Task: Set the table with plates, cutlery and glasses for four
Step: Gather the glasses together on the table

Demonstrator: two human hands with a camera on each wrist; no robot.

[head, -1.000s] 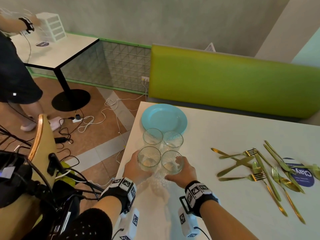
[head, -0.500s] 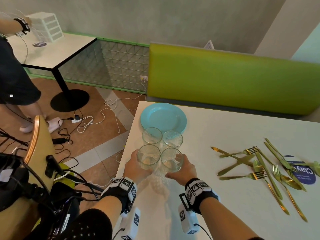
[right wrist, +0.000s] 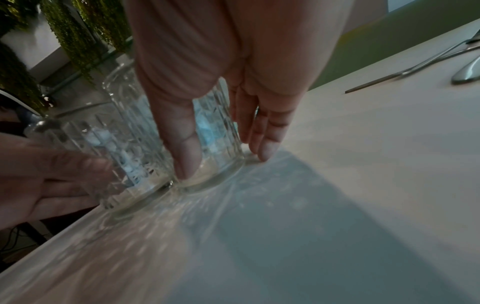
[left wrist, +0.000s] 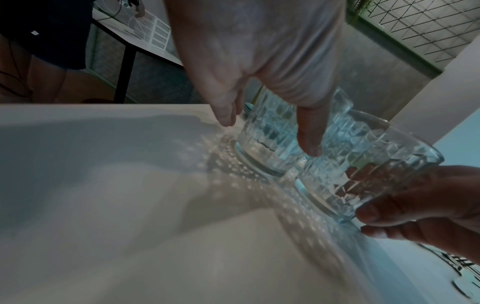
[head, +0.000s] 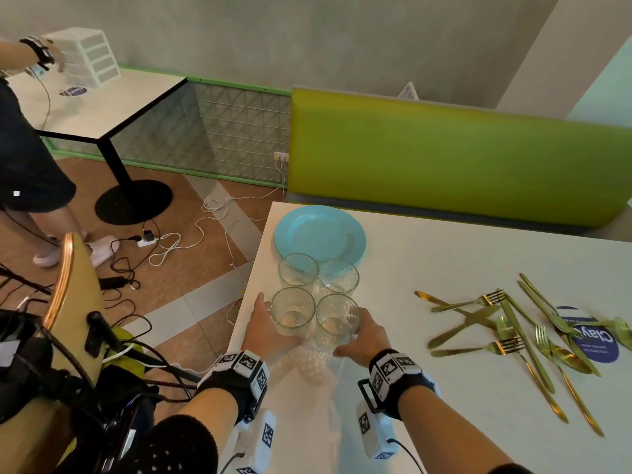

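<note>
Four patterned clear glasses stand in a tight square near the left edge of the white table (head: 427,254). My left hand (head: 273,323) grips the near-left glass (head: 292,311), thumb and fingers on opposite sides (left wrist: 267,131). My right hand (head: 355,336) grips the near-right glass (head: 338,319) the same way (right wrist: 226,156). Both glasses rest on the table. Two far glasses (head: 297,270) (head: 339,277) stand free behind them. A light blue plate (head: 319,230) lies just beyond. Several gold forks, knives and spoons (head: 513,330) lie scattered to the right.
A round blue sticker (head: 595,343) sits under the cutlery. A green bench back (head: 444,159) runs behind the table. A gold-rimmed chair (head: 68,295) and floor cables (head: 171,241) are to the left. Another person (head: 27,165) stands at a far table (head: 102,104).
Both hands stay on the two near glasses, and nothing on the table has visibly moved. The head view has shifted slightly.
</note>
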